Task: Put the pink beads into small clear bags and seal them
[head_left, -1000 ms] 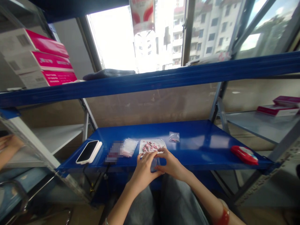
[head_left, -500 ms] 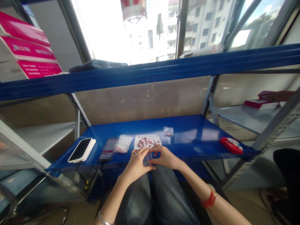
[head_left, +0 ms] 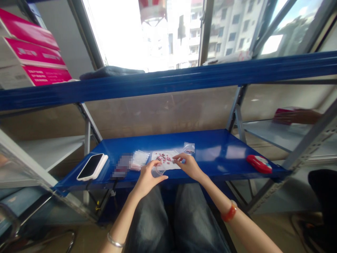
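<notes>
Two hands are at work: an open clear bag (head_left: 158, 171) is pinched by the left hand (head_left: 147, 177), while pink pellets (head_left: 165, 158) are picked with narrowed fingers by the right hand (head_left: 187, 164) — pellets could be scattered off the blue shelf (head_left: 223, 154) if the bag mouth is missed.

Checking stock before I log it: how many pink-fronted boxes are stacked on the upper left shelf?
3 pink boxes: top, middle, bottom, stacked on the upper blue shelf. More may lie outside the frame.

- bare blue shelf (head_left: 218, 154) lies open between the small bag (head_left: 189, 148) and the red case (head_left: 259, 164);
- phone (head_left: 92, 166) and stack of bags (head_left: 138, 160) crowd the left;
- upper shelf beam (head_left: 168, 82) limits headroom above
</notes>
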`<control>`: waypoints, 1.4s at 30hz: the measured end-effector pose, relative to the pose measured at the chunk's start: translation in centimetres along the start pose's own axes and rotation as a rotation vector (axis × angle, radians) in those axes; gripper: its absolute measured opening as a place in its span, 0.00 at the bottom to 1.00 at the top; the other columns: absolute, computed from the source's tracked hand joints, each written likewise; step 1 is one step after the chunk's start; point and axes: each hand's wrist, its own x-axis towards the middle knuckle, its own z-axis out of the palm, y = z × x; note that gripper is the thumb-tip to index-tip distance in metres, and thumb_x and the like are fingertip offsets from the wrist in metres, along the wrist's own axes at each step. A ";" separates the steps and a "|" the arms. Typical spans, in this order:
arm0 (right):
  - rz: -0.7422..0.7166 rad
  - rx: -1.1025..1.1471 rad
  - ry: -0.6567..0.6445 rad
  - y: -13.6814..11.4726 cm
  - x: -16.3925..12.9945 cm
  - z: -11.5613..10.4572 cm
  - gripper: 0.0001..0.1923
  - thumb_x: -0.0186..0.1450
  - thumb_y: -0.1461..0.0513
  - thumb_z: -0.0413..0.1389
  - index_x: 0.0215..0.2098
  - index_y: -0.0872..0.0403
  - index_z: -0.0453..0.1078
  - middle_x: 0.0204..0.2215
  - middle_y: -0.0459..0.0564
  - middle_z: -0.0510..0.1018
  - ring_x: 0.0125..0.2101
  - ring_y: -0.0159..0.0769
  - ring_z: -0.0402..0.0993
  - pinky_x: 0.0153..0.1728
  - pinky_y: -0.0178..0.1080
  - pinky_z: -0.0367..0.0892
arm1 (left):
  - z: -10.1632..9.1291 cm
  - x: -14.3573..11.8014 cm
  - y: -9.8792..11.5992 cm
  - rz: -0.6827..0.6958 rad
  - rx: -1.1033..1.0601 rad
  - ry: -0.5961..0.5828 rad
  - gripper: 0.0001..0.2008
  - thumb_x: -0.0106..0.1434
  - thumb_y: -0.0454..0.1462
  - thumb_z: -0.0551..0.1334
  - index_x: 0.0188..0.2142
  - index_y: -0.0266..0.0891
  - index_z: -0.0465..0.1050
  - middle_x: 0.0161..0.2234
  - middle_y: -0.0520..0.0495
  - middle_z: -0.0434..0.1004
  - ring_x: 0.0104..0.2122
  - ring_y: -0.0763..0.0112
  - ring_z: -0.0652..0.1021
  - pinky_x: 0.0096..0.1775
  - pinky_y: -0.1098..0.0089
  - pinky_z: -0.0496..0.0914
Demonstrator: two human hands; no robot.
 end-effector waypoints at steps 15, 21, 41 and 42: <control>0.006 -0.478 0.058 3.3 1.7 6.6 0.08 0.60 0.60 0.56 0.35 0.51 0.76 0.43 0.53 0.74 0.46 0.44 0.65 0.43 0.42 0.58 | -0.7 1.4 -2.7 -0.382 -0.668 0.110 0.33 0.39 0.39 0.74 0.47 0.37 0.69 0.51 0.38 0.70 0.49 0.54 0.72 0.51 0.57 0.65; 0.051 -0.441 0.104 3.5 1.3 6.5 0.08 0.61 0.61 0.55 0.33 0.51 0.76 0.41 0.52 0.74 0.44 0.43 0.66 0.43 0.43 0.58 | -1.0 1.3 -2.5 -0.359 -0.644 0.058 0.25 0.41 0.41 0.73 0.40 0.36 0.73 0.45 0.39 0.75 0.49 0.53 0.72 0.52 0.56 0.63; -0.337 -0.105 0.048 -4.6 2.8 2.1 0.09 0.60 0.56 0.57 0.35 0.51 0.76 0.43 0.52 0.74 0.44 0.41 0.68 0.45 0.43 0.61 | -0.6 0.9 -1.8 -0.282 -0.599 -0.081 0.25 0.48 0.41 0.70 0.46 0.39 0.70 0.48 0.41 0.74 0.50 0.56 0.72 0.52 0.58 0.63; -0.310 -0.114 0.067 -3.9 3.0 2.3 0.10 0.61 0.56 0.56 0.36 0.51 0.76 0.43 0.53 0.75 0.44 0.40 0.68 0.45 0.43 0.61 | -0.7 0.9 -1.7 -0.280 -0.592 -0.089 0.25 0.48 0.41 0.70 0.46 0.38 0.70 0.48 0.40 0.73 0.51 0.55 0.71 0.53 0.57 0.62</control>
